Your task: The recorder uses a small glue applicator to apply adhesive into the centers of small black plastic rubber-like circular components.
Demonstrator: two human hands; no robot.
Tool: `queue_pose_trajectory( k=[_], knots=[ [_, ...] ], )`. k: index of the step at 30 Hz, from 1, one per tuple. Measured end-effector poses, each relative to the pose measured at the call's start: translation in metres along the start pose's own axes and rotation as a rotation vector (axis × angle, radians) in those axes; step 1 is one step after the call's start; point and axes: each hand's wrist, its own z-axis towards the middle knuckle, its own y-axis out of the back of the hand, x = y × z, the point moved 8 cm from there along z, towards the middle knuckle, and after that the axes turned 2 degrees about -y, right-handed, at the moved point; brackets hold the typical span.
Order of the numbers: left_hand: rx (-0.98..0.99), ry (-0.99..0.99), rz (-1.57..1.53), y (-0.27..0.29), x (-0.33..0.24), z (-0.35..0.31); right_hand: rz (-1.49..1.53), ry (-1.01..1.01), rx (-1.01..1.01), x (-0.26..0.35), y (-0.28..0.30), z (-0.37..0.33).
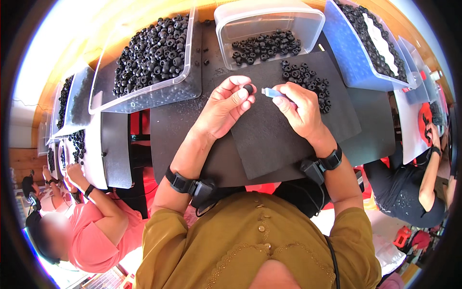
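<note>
My left hand [225, 107] pinches a small round black rubber-like part [248, 88] between thumb and fingers, above the dark mat [284, 144]. Just to its right, my right hand [304, 111] grips a pale-blue knife-like tool [272, 93] with a short light tip. That tip points left at the part, with a small gap between them. The exact kind of tool is hard to make out. Beyond my right hand, a loose pile of similar black parts with holes [310, 81] lies on the mat.
A clear bin [144, 91] heaped with black parts stands at left. Another clear bin [269, 10] lies on its side at the back, parts inside. A bluish bin [358, 60] of parts stands at right. People work at tables on both sides. Wrist devices with cables sit on my forearms.
</note>
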Motion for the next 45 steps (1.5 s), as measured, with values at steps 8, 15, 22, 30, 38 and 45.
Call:
queue_pose_trajectory(
  k=[8, 15, 22, 30, 38, 45],
  knots=[
    [0.036, -0.013, -0.038, -0.007, 0.000, 0.000, -0.060, 0.054, 0.062, 0.009, -0.006, 0.002],
    [0.039, -0.040, -0.005, -0.003, 0.001, -0.001, -0.065, 0.045, 0.063, 0.010, -0.007, 0.001],
    [0.029, -0.022, 0.019, -0.004, 0.002, -0.001, -0.079, 0.047, 0.064, 0.008, -0.009, 0.000],
    [0.049, -0.018, 0.038, -0.004, 0.002, 0.001, -0.083, 0.049, 0.047, 0.008, -0.008, 0.000],
    [0.035, 0.009, -0.010, -0.003, 0.006, 0.000, -0.068, 0.065, 0.037, 0.008, -0.008, 0.001],
    [0.032, -0.017, 0.006, -0.004, 0.006, 0.001, -0.085, 0.034, 0.018, 0.005, -0.007, -0.001]
  ],
)
